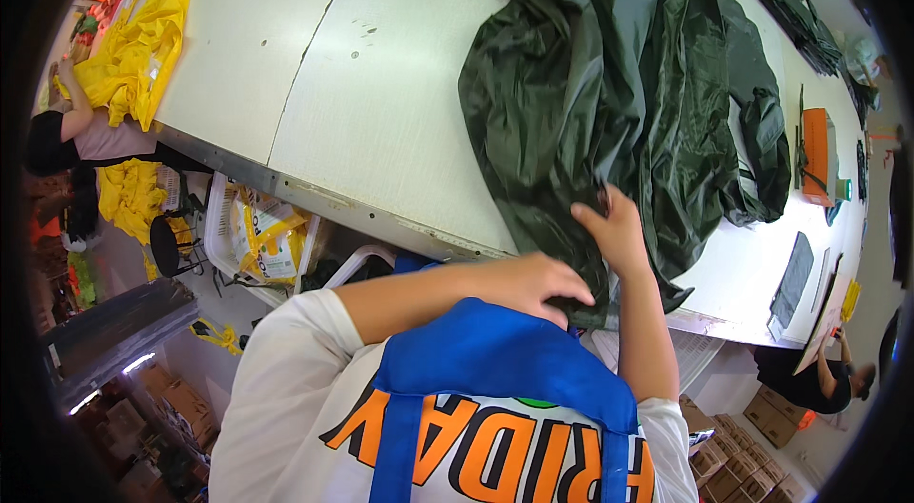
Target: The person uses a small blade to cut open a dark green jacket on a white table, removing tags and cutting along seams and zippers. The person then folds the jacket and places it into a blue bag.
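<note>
A shiny dark green garment [562, 94], like a raincoat in thin coated cloth, lies rumpled over the table in front of me. My right hand [617, 229] rests on its near part with the fingers curled. A small dark object [602, 197] with a thin tip shows between thumb and fingers; its kind is unclear. At the table's front edge, my left hand [538, 284] reaches across to the garment's lower end. Its fingers are slightly blurred, bent and apart, and nothing shows between them. My blue apron covers what lies just below that hand.
The white table [381, 75] has a metal front edge. Below it stands a white bin [217, 236] with yellow-and-white packages. At left, a person handles yellow garments [143, 46]. At right are an orange box [815, 153], folded dark cloth [792, 273] and another person [828, 379].
</note>
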The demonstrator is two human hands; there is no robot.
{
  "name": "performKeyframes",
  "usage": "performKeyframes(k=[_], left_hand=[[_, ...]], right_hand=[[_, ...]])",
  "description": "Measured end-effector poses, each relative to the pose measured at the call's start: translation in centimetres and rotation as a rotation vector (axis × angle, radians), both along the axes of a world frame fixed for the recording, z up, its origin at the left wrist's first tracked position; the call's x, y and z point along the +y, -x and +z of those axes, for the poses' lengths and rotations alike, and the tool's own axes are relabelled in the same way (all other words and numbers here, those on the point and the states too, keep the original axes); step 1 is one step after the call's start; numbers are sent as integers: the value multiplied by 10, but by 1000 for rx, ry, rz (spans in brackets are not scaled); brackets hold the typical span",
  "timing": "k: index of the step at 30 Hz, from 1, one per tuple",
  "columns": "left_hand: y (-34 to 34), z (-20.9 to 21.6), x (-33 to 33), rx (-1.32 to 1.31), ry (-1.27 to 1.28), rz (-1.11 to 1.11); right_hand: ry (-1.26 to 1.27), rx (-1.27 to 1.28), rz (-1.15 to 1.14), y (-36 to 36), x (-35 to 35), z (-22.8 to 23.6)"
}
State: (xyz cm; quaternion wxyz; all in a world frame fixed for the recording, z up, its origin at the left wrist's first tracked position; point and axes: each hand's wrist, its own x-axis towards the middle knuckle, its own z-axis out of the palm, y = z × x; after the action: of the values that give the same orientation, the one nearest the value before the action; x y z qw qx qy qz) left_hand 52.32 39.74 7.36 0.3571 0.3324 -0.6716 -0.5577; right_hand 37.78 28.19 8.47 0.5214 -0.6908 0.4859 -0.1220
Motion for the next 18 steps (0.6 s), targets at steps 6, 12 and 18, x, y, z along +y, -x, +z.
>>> performKeyframes(k=[6, 12, 18], left_hand=[[-113, -28, -118, -449, 51, 1016], [-89, -68, -125, -650, -219, 667], [-77, -22, -75, -369, -105, 816]], right_hand=[[-120, 409, 354, 81, 4, 13], [143, 187, -191, 89, -25, 22], [-13, 93, -96, -18, -91, -67]])
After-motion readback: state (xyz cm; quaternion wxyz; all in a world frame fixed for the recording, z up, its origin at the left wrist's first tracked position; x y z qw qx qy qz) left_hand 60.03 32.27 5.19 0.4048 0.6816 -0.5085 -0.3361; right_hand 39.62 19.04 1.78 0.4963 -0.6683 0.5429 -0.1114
